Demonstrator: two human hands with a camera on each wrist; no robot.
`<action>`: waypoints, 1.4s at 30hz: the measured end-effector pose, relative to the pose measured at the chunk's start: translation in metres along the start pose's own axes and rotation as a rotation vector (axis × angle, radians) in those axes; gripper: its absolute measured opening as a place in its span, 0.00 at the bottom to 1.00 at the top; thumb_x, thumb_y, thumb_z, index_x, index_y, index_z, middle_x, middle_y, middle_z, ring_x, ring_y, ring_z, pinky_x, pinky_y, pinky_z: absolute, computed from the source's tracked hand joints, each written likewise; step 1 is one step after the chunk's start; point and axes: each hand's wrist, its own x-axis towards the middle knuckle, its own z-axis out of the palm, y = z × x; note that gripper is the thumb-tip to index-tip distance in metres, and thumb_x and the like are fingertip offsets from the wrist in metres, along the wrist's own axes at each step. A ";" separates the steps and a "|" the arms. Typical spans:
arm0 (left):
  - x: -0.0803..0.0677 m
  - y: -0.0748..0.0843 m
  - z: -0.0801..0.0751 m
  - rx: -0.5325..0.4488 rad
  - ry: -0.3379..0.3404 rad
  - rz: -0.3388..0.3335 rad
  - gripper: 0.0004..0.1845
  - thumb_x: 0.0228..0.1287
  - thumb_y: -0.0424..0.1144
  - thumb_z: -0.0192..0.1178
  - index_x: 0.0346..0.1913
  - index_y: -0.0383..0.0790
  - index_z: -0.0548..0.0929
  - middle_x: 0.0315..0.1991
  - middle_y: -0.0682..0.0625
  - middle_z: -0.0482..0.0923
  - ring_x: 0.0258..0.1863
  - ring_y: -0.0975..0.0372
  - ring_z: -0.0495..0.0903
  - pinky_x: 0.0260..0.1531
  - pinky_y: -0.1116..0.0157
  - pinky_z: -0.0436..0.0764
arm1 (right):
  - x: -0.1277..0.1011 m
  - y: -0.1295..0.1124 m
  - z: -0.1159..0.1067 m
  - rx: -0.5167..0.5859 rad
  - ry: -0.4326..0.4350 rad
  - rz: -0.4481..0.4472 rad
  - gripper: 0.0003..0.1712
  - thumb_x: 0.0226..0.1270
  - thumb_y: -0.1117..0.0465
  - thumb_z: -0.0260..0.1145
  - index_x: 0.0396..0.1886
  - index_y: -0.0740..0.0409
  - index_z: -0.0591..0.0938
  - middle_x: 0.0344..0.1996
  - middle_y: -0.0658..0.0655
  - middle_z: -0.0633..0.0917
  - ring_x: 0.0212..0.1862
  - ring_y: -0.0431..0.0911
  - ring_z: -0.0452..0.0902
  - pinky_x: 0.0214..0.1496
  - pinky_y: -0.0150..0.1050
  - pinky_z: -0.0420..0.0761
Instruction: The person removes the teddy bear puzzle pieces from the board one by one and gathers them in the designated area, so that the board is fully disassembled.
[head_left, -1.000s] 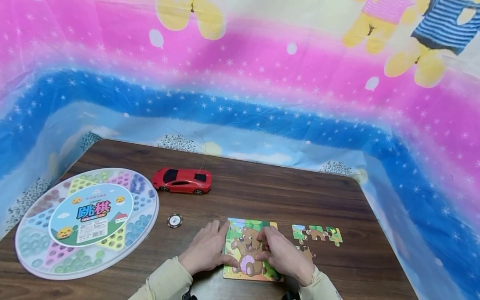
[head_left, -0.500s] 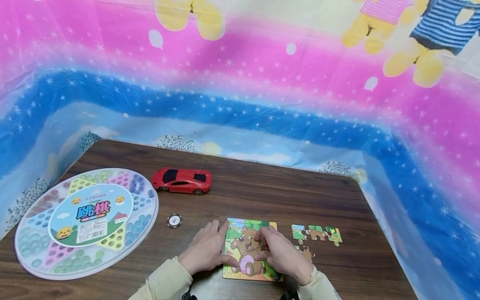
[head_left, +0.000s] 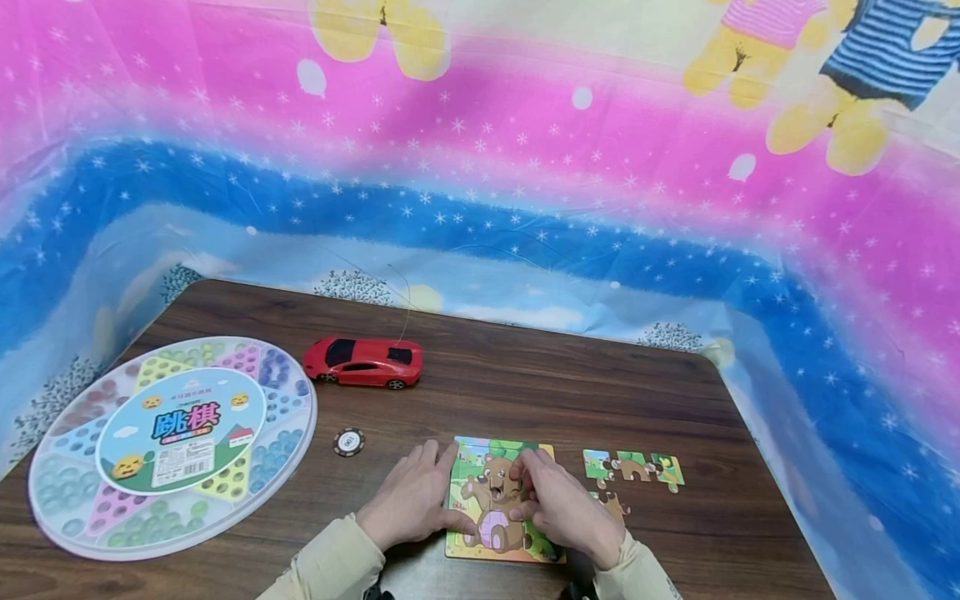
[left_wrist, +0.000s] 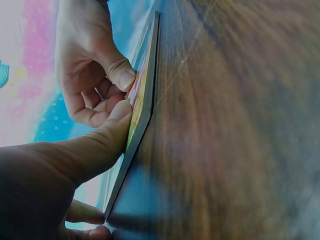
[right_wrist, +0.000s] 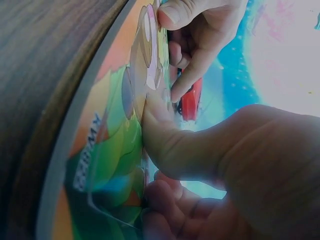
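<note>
In the head view a bear jigsaw puzzle [head_left: 495,525] lies in its flat board near the table's front edge. My left hand [head_left: 411,496] rests at its left side, thumb on the picture, fingers mostly straight along the edge. In the left wrist view, that thumb [left_wrist: 102,137] presses the puzzle's surface. My right hand [head_left: 566,504] bends over the board's right side, its thumb and fingertips touching the picture. The right wrist view shows the right thumb [right_wrist: 167,132] on the puzzle; whether a piece is pinched there is hidden. Several loose puzzle pieces [head_left: 634,467] lie to the right.
A round Chinese checkers set [head_left: 180,429] with marbles covers the table's left side. Behind the hands stands a red toy car [head_left: 363,362] with a thin antenna. A poker chip [head_left: 349,442] lies left of my left hand. Printed cloth [head_left: 487,217] surrounds the table [head_left: 525,383].
</note>
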 end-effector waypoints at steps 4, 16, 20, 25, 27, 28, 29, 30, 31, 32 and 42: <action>0.000 -0.001 0.000 -0.004 -0.006 -0.004 0.59 0.39 0.67 0.71 0.66 0.25 0.67 0.37 0.45 0.68 0.32 0.58 0.65 0.30 0.62 0.67 | -0.001 -0.001 0.000 0.001 0.004 -0.002 0.15 0.62 0.65 0.70 0.42 0.53 0.72 0.33 0.51 0.71 0.29 0.39 0.66 0.30 0.32 0.70; 0.000 0.000 -0.001 -0.012 -0.009 -0.002 0.58 0.40 0.67 0.71 0.66 0.25 0.67 0.36 0.45 0.68 0.31 0.59 0.63 0.29 0.63 0.65 | -0.005 -0.001 0.003 -0.032 0.091 0.019 0.16 0.59 0.64 0.72 0.41 0.50 0.74 0.39 0.50 0.70 0.30 0.37 0.69 0.30 0.31 0.74; 0.000 0.000 -0.002 -0.010 -0.016 -0.003 0.58 0.40 0.67 0.71 0.66 0.26 0.67 0.36 0.45 0.68 0.31 0.59 0.63 0.29 0.63 0.65 | -0.005 -0.001 0.003 -0.023 0.102 0.006 0.17 0.57 0.64 0.73 0.40 0.51 0.74 0.38 0.50 0.72 0.29 0.37 0.69 0.30 0.31 0.74; 0.000 0.000 -0.002 0.003 -0.008 0.000 0.58 0.40 0.67 0.71 0.66 0.25 0.67 0.37 0.45 0.68 0.31 0.59 0.63 0.30 0.63 0.66 | -0.006 -0.001 0.004 0.005 0.122 -0.005 0.20 0.55 0.65 0.75 0.42 0.51 0.74 0.37 0.48 0.72 0.28 0.36 0.69 0.29 0.32 0.74; 0.000 0.000 -0.001 0.009 -0.002 0.003 0.58 0.39 0.67 0.71 0.66 0.26 0.68 0.37 0.44 0.68 0.32 0.58 0.64 0.30 0.62 0.66 | -0.006 -0.001 0.005 0.013 0.136 -0.009 0.22 0.55 0.65 0.75 0.44 0.51 0.73 0.37 0.49 0.72 0.29 0.36 0.70 0.29 0.31 0.74; 0.000 0.000 -0.001 0.012 0.000 0.004 0.58 0.39 0.68 0.71 0.66 0.26 0.68 0.37 0.44 0.68 0.32 0.58 0.64 0.30 0.62 0.67 | -0.007 -0.001 0.005 0.019 0.142 -0.011 0.23 0.55 0.65 0.75 0.46 0.52 0.72 0.37 0.49 0.72 0.29 0.36 0.70 0.29 0.31 0.74; 0.000 0.000 -0.001 0.012 0.003 0.006 0.58 0.39 0.68 0.71 0.66 0.26 0.68 0.37 0.44 0.69 0.32 0.58 0.64 0.30 0.62 0.67 | -0.007 -0.001 0.005 0.022 0.146 -0.008 0.25 0.55 0.65 0.75 0.48 0.52 0.72 0.37 0.49 0.72 0.29 0.36 0.71 0.29 0.31 0.75; 0.000 0.000 -0.001 0.012 0.004 0.006 0.58 0.39 0.67 0.71 0.66 0.26 0.68 0.37 0.44 0.69 0.32 0.58 0.65 0.30 0.61 0.67 | -0.007 -0.002 0.006 0.024 0.149 -0.007 0.26 0.54 0.66 0.75 0.49 0.52 0.72 0.38 0.49 0.72 0.29 0.36 0.71 0.29 0.31 0.75; 0.000 0.000 -0.001 0.015 0.007 0.009 0.58 0.39 0.68 0.71 0.65 0.26 0.68 0.37 0.44 0.69 0.32 0.58 0.65 0.30 0.61 0.67 | -0.008 -0.002 0.006 0.029 0.152 -0.006 0.26 0.55 0.66 0.75 0.50 0.53 0.72 0.38 0.49 0.72 0.29 0.36 0.72 0.29 0.31 0.75; 0.000 0.000 -0.001 0.017 0.008 0.009 0.58 0.38 0.68 0.71 0.65 0.25 0.68 0.37 0.44 0.69 0.32 0.58 0.65 0.30 0.61 0.67 | -0.008 -0.003 0.006 0.033 0.154 -0.005 0.27 0.55 0.66 0.75 0.52 0.53 0.72 0.39 0.49 0.71 0.30 0.35 0.73 0.29 0.31 0.75; 0.000 -0.002 0.001 0.019 0.003 0.002 0.59 0.39 0.67 0.71 0.66 0.26 0.67 0.37 0.45 0.68 0.32 0.58 0.64 0.30 0.63 0.66 | -0.010 -0.004 0.004 -0.003 0.165 0.011 0.31 0.55 0.61 0.76 0.58 0.52 0.73 0.38 0.49 0.73 0.30 0.36 0.73 0.27 0.32 0.74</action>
